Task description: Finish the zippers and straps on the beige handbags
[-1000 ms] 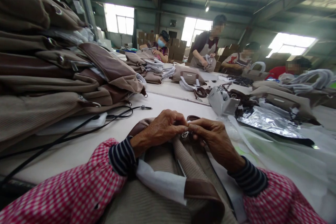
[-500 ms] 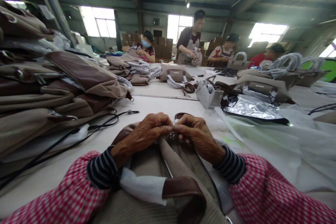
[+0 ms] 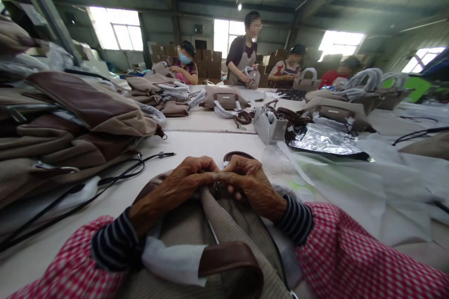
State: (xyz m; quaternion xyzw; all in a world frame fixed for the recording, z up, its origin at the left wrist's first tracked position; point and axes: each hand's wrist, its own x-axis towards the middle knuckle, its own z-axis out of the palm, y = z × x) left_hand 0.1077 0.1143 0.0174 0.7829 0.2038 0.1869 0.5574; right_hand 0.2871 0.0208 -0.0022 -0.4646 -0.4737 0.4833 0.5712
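A beige ribbed handbag (image 3: 196,229) with brown leather trim lies in front of me on the white table (image 3: 196,142). My left hand (image 3: 182,184) and my right hand (image 3: 247,184) meet fingertip to fingertip over the bag's top edge. Both are closed in a pinch on a small metal ring or clasp (image 3: 218,188) between them. A brown strap loop (image 3: 238,155) shows just beyond my right fingers. White paper (image 3: 171,259) wraps part of the bag's handle near my left wrist.
A tall stack of beige and brown bags (image 3: 70,121) fills the left side, with black cords (image 3: 115,177) trailing from it. Clear plastic bags (image 3: 368,182) and silver foil (image 3: 322,138) lie at right. Several people work at the table's far end.
My hands have sunk slightly and stay pinched together on the metal piece. The view has shifted, so the scene has slid leftward in the picture.
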